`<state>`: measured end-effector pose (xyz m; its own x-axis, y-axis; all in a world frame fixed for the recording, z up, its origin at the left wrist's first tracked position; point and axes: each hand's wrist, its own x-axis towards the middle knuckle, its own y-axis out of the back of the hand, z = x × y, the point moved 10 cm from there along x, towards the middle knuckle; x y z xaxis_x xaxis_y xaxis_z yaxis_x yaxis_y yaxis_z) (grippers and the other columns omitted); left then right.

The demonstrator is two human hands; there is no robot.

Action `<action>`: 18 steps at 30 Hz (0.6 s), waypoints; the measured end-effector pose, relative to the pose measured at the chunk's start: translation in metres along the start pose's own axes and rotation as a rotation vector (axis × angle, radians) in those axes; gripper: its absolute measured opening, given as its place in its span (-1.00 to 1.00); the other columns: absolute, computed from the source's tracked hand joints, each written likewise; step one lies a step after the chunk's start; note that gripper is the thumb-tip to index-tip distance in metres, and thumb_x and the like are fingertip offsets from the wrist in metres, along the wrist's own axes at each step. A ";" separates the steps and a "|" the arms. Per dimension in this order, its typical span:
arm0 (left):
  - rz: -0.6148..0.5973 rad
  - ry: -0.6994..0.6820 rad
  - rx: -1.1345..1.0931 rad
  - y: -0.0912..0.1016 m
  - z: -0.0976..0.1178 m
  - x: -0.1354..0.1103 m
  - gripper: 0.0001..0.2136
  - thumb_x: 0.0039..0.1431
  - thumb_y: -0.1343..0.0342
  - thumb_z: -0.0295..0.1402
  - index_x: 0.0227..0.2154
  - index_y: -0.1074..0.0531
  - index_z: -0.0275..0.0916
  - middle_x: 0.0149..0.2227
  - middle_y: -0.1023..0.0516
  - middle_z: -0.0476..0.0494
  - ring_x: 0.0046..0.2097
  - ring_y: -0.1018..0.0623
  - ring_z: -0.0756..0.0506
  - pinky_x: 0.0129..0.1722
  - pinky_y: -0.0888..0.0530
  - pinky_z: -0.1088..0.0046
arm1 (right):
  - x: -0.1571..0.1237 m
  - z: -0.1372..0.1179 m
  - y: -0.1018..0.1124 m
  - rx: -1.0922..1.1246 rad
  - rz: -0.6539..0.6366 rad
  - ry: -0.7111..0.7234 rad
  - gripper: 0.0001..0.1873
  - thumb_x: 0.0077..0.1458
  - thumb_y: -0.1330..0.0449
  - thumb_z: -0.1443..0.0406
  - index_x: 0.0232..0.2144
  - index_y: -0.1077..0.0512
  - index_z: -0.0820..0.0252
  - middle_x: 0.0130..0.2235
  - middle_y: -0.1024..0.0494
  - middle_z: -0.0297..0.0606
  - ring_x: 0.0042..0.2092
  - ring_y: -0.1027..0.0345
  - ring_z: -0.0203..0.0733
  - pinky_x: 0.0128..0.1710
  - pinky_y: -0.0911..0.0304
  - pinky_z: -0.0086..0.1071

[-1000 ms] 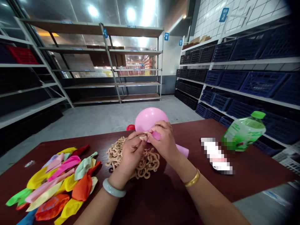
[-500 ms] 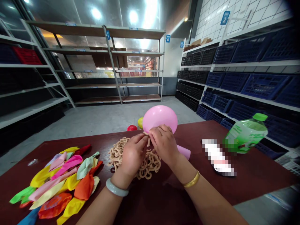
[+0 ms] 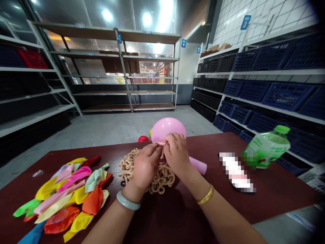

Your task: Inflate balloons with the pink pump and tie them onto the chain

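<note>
My left hand (image 3: 145, 165) is closed, its thumb and fingers pinching one end of a tan strand (image 3: 160, 143). The fingers of my right hand (image 3: 175, 153) are bunched at the near side of an inflated pink balloon (image 3: 168, 129), around where its neck seems to be; the neck itself is hidden. The strand spans the small gap between my fingertips, and a short tan piece hangs below them. Under and beside my hands lies a pile of curly tan cord loops (image 3: 162, 179). Just right of my right hand rests a lilac cylinder (image 3: 198, 165), partly covered by the wrist.
Many-coloured flat balloons (image 3: 73, 189) spread over the left of the dark red table (image 3: 162, 223). To the right are a phone-like blurred object (image 3: 237, 173) and a green-capped bottle (image 3: 266, 147). A red balloon (image 3: 143, 139) shows beyond the far edge. Shelves with crates (image 3: 286, 96) stand behind.
The pink balloon and my right hand have shifted slightly left and down. More of the tan strand now shows, stretched level between my fingertips. My left hand stays nearly in place.
</note>
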<state>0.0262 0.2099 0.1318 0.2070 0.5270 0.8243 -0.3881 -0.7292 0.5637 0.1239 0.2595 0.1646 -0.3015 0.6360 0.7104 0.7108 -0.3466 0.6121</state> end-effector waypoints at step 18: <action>0.179 0.704 -0.737 -0.008 -0.086 -0.013 -0.81 0.20 -0.18 -0.24 -0.34 -0.61 -0.25 -0.28 -0.64 -0.15 -0.20 -0.58 -0.12 -0.13 -0.49 0.32 | 0.026 -0.015 0.001 0.273 0.093 0.028 -0.90 0.11 -0.24 0.37 -0.45 -0.42 0.12 -0.35 -0.58 -0.29 -0.17 -0.38 -0.09 -0.09 -0.21 -0.24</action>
<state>-0.0502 0.2469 0.1121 -0.3883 0.7460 0.5410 -0.8642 -0.4986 0.0672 0.1067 0.2650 0.1889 -0.2414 0.5897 0.7707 0.8798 -0.2022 0.4303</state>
